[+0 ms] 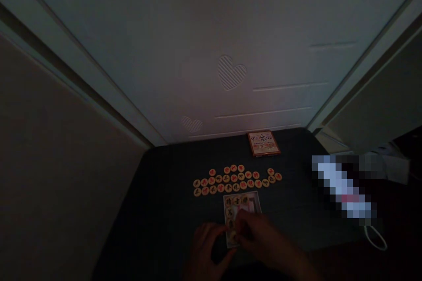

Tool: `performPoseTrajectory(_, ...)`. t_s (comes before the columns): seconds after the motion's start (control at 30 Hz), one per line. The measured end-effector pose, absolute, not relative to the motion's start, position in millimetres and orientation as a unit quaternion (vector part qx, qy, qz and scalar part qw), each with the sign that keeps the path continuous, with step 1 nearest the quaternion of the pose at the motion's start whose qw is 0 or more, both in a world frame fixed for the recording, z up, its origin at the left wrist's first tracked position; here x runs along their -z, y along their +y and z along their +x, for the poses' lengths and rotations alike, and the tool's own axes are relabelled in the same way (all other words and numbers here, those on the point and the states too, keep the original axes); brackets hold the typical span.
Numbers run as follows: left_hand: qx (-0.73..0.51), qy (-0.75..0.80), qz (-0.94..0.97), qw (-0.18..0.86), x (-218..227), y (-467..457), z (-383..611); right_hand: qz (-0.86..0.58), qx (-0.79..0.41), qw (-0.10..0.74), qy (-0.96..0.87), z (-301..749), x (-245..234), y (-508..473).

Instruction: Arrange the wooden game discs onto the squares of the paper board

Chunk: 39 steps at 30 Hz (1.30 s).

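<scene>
A small white-rimmed box (258, 199) lies near the front of the dark table, holding several round Chinese chess pieces (230, 212) along its far and left sides. My left hand (208, 246) curls around the box's near left corner, thumb and fingers on its edges. Over the box's right part is my right hand (255, 230), its fingers pinched together low inside; what they hold is hidden in the dim light. Beyond the box, loose round pieces (228, 187) with red or black characters lie flat in uneven rows.
A printed square box lid (263, 142) rests at the back of the table (165, 219), close to a white panel with embossed hearts (231, 73). To the right is a bright blurred-out object (343, 189) with a cord loop (376, 239).
</scene>
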<state>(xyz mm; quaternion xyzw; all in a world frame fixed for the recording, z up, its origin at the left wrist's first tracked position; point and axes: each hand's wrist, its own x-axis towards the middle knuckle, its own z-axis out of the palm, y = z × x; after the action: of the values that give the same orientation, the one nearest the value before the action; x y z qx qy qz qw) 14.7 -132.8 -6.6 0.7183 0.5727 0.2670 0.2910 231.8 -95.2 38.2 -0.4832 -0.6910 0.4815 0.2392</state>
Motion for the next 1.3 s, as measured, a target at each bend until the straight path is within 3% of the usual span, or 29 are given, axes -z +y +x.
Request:
performPoseTrajectory(0.5, -0.249, 0.539, 0.774, 0.221, -1.0, -132.5, 16.7, -0.483, -0.48, 0.112, -0.724, 224.3, -58.0, -81.8)
performPoseTrajectory(1.1, -0.226, 0.521, 0.799, 0.199, -1.1, -130.7, 17.7, -0.48, -0.47, 0.156, -0.724, 221.6, -37.2, -82.1)
performPoseTrajectory(1.3, -0.234, 0.519, 0.8, 0.188, -0.9, -132.3, 17.0, -0.48, -0.394, 0.197, -0.759, 234.6, -29.8, -89.2)
